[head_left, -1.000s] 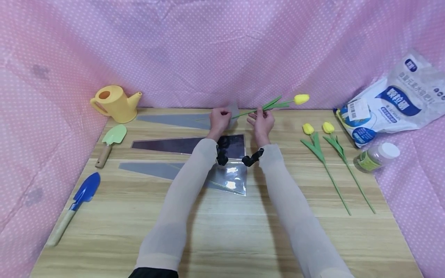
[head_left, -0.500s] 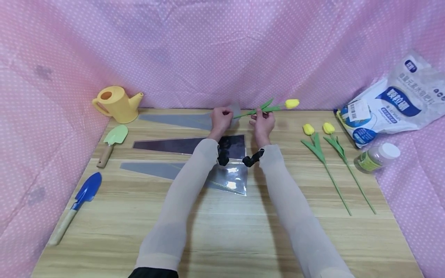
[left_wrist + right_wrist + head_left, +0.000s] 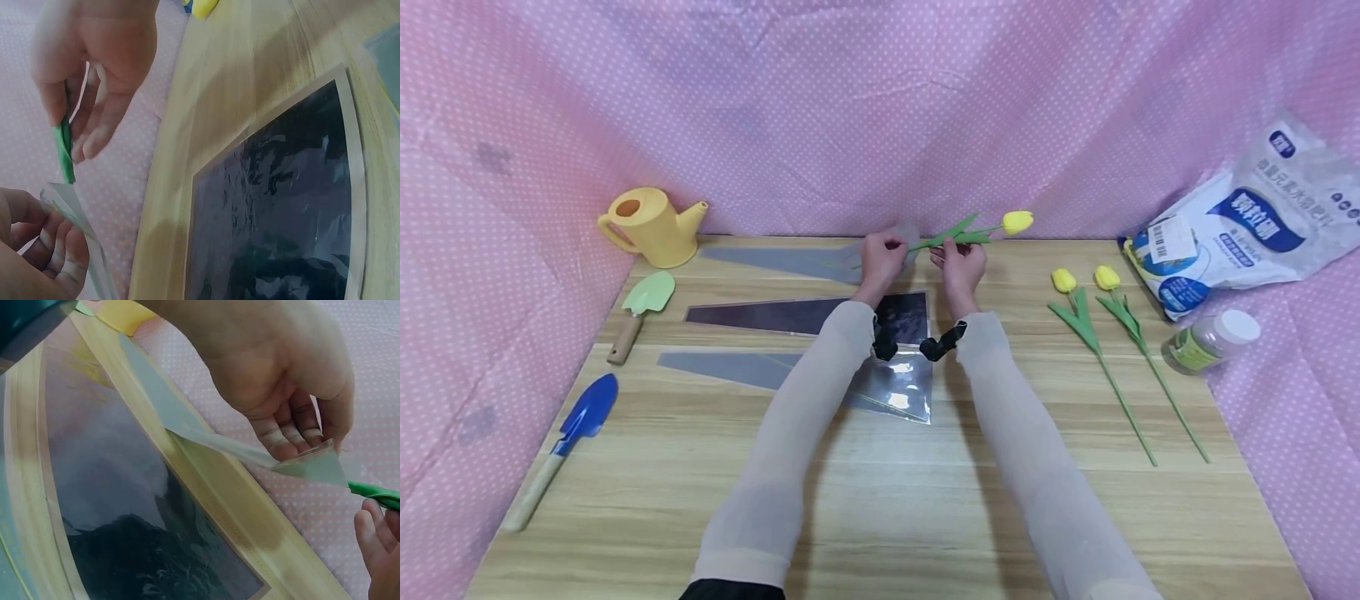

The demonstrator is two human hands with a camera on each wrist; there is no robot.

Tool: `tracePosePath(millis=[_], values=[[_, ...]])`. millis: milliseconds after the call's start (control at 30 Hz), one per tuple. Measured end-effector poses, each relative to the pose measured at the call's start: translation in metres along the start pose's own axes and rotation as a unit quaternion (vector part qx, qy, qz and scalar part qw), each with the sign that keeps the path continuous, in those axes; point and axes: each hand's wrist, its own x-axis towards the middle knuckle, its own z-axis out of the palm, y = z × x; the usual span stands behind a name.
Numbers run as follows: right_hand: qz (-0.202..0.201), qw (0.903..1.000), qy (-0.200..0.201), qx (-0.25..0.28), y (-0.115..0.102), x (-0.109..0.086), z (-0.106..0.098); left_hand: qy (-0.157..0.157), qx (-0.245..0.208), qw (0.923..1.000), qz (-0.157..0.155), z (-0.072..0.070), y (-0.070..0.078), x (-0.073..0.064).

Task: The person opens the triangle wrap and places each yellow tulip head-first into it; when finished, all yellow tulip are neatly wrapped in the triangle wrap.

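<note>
My left hand [image 3: 881, 262] pinches the wide end of a translucent grey tapered sleeve [image 3: 309, 466] near the table's back edge. The sleeve's mouth is raised, while its narrow end lies toward the left. Between its fingertips and thumb, my right hand [image 3: 963, 271] holds a yellow tulip [image 3: 1017, 222] by its green stem and leaves. The bloom points right. The stem runs left into the sleeve's mouth; its lower part shows faintly through the film. Two more tapered sleeves, one dark [image 3: 760, 315] and one grey [image 3: 722, 364], lie below the hands, partly covered by the left forearm.
Two yellow tulips [image 3: 1101, 354] lie on the right, beside a lidded jar [image 3: 1198, 348] and a large white bag [image 3: 1247, 217]. Along the left stand a yellow watering can [image 3: 658, 229], a green trowel [image 3: 651, 292] and a blue trowel [image 3: 587, 408]. A pink dotted cloth hangs behind.
The tulip has slid left, deeper into the sleeve, with its bloom nearer my right hand's side. My left hand has shifted slightly right and still holds the sleeve's mouth.
</note>
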Motion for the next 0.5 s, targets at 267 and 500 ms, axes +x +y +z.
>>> tracePosePath(millis=[267,500], values=[[0.004,0.9994,-0.011,-0.033,-0.0013,-0.0029,0.0016,0.01,0.015,0.9998,-0.003,0.0014,0.0022,-0.0005],[0.028,0.9979,-0.028,-0.052,-0.0019,-0.0056,0.0015,0.011,0.002,0.9999,0.005,0.0028,0.0056,-0.0016]])
